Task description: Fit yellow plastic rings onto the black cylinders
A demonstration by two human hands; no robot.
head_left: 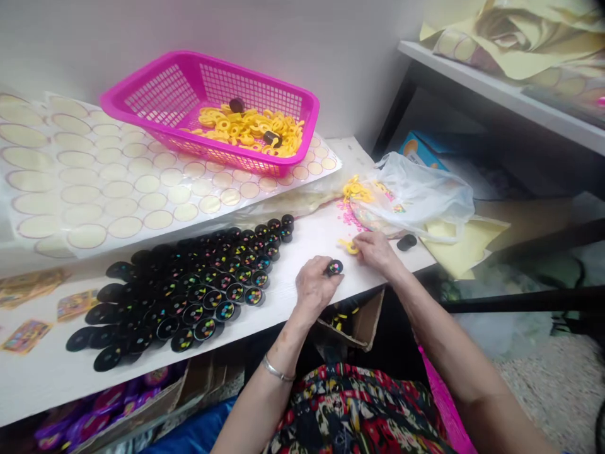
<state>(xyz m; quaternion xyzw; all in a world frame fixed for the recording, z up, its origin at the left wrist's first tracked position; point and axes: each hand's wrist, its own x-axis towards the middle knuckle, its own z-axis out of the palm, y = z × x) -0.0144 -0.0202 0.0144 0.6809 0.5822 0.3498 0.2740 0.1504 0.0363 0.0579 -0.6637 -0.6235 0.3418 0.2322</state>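
My left hand [316, 284] is closed around a small black cup [335, 268] whose open top faces up, with bits of bright colour inside. Just to its right, the fingers of my right hand [375, 252] pinch a yellow plastic ring piece [348, 246] above the white table [278, 277]. Left of both hands stand rows of similar black cups [224, 310], many holding colourful bits. Beyond my right hand lie scattered pink beads [350, 216] and a little heap of yellow plastic pieces [355, 189].
A pink basket [212, 148] of yellow pieces sits on sheets of round stickers [155, 200]. A clear plastic bag [420, 189] lies at the right, near a lone black cup [406, 242]. Below the table edge is a cardboard box [371, 321]; a shelf [472, 75] rises at right.
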